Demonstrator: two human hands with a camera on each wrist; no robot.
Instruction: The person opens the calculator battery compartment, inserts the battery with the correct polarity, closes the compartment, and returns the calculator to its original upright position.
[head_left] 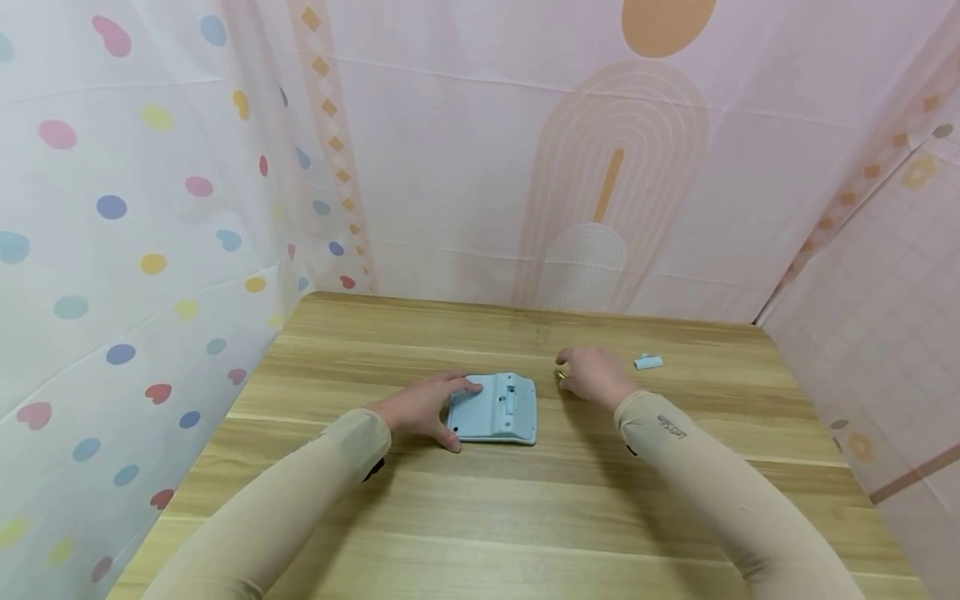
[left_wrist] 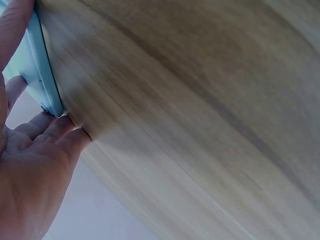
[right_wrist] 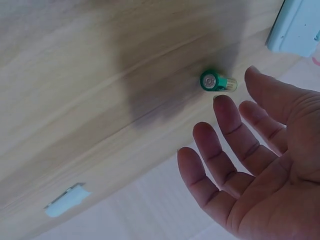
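A light blue calculator (head_left: pixel 480 408) lies back side up on the table, its small battery compartment (head_left: pixel 511 400) uncovered. My left hand (head_left: pixel 423 407) grips its left side, thumb at the near corner and fingers over the far edge. In the left wrist view, fingertips (left_wrist: pixel 62 125) meet the calculator's corner. My right hand (head_left: pixel 597 375) hovers to the right of the calculator with fingers spread and loosely bent. Right by its fingertips is a green and gold battery (right_wrist: pixel 217 82), apart from the fingers in the right wrist view.
The light blue battery cover (head_left: pixel 648 362) lies on the wooden table (head_left: pixel 480 517), right of my right hand. Patterned curtains (head_left: pixel 450 167) hang behind the table and along both sides.
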